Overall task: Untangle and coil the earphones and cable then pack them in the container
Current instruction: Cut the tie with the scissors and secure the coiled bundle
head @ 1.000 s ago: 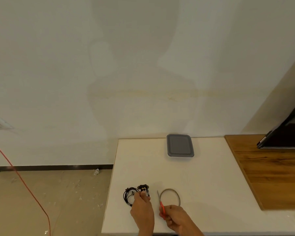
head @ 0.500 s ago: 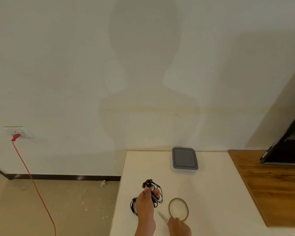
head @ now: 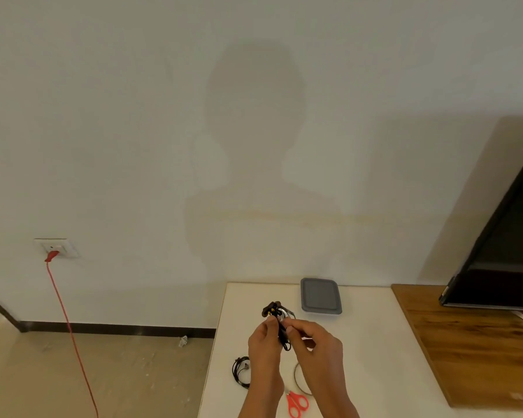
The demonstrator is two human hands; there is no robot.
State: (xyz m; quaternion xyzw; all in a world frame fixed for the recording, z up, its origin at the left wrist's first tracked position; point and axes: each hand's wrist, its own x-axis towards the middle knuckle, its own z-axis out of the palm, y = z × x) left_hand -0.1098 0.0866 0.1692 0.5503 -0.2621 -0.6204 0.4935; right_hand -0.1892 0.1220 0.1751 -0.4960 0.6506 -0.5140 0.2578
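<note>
The left hand [head: 264,342] and the right hand [head: 317,346] both pinch the tangled black earphones [head: 277,313] between their fingertips, the bundle standing roughly upright above the white table [head: 375,342]. The grey rectangular plastic container [head: 320,295] lies just beyond it, nearer the right hand.

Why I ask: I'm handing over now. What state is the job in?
Left hand pinches the tangled earphones, held above the table.
Right hand pinches the same tangle.
Second black cable bundle lies on the table near the left wrist.
Container sits at the far edge, apparently closed.
Done: nothing visibly packed.
Left: untangle, coil both, open container, pack.
</note>
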